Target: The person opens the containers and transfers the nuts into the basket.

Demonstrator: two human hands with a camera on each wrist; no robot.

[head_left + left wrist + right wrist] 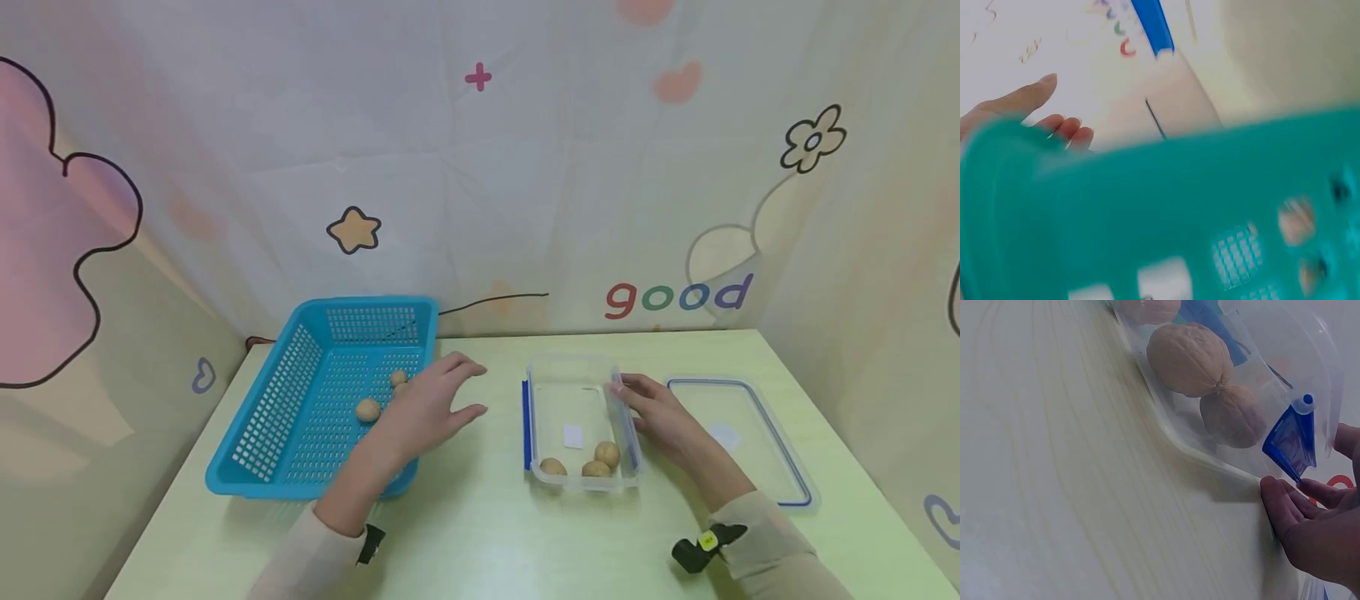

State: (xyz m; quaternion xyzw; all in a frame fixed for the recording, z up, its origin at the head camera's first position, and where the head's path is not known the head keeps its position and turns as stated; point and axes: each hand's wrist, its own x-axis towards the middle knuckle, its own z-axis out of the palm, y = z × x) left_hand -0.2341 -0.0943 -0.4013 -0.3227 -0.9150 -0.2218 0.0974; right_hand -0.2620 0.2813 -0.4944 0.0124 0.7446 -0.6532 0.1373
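In the head view my left hand (423,408) is over the right rim of a blue plastic basket (262,487). Its thumb and fingers are spread apart, with nothing between them. Inside the basket lie walnuts, one (367,410) in plain sight and others partly hidden behind the hand. My right hand (663,417) grips the right wall of a clear plastic container (555,408), thumb over the rim and fingers outside. Three walnuts (607,455) sit at the container's near end. The right wrist view shows a walnut (1188,359) through the clear wall, near a blue clip (1291,440).
A clear lid (757,442) with a blue seal lies on the pale wooden table (487,542), right of my right hand. Behind the table hangs a printed cloth (510,208). A small white square (573,437) shows at the container's bottom.
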